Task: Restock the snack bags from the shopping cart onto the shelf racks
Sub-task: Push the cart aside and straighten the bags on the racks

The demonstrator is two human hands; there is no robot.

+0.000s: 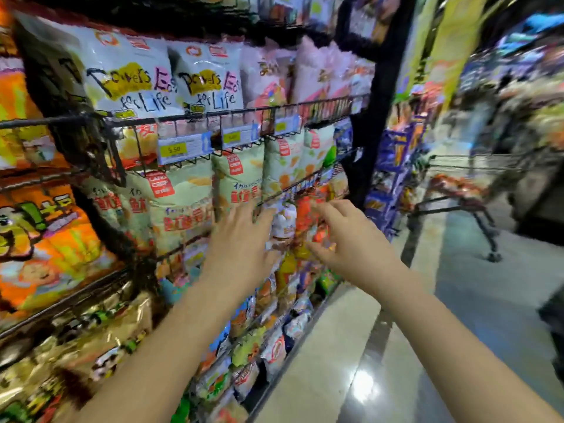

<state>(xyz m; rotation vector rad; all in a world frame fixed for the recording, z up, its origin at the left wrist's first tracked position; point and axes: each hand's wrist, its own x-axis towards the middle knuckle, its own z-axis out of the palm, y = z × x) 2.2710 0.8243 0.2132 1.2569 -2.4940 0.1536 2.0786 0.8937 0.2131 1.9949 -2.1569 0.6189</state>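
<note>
Both my hands reach to the wire shelf rack [308,178] at mid height. My left hand [241,242] lies with straight fingers against a white and orange snack bag [283,222] standing on the rack. My right hand [348,236] is just to the right of it, fingers spread and slightly bent over orange snack bags [308,209]; whether it touches them is blurred. Pale green crisp bags [183,203] fill the rack to the left. The shopping cart [470,190] stands in the aisle to the right, with orange bags inside.
White bags [134,80] sit on the upper rack above price tags [183,149]. Big orange bags [45,239] hang far left. Small mixed bags [268,340] fill the lower racks. A black upright post [372,117] ends the rack. The shiny floor [351,346] runs along the aisle.
</note>
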